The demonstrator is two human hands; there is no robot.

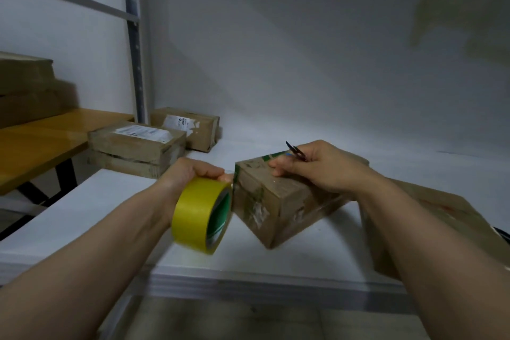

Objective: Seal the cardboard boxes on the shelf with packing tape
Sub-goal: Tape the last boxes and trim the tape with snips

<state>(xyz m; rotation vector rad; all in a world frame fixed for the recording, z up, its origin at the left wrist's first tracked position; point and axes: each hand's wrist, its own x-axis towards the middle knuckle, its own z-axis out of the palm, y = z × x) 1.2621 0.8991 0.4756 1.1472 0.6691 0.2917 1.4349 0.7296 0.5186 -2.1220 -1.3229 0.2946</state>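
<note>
A worn cardboard box (278,201) rests tilted on the white shelf (96,210) in front of me. My left hand (193,171) grips a yellow roll of packing tape (197,214) with a green core, held against the box's left edge. A strip of tape runs from the roll over the box's top. My right hand (320,167) presses down on the top of the box and holds small dark scissors (295,150), blades pointing up and left.
Two stacked boxes with a label (135,148) and another labelled box (187,128) stand at the back left of the shelf. A larger cardboard box (452,218) lies under my right forearm. A wooden table (41,143) stands left of the shelf's metal upright (136,63).
</note>
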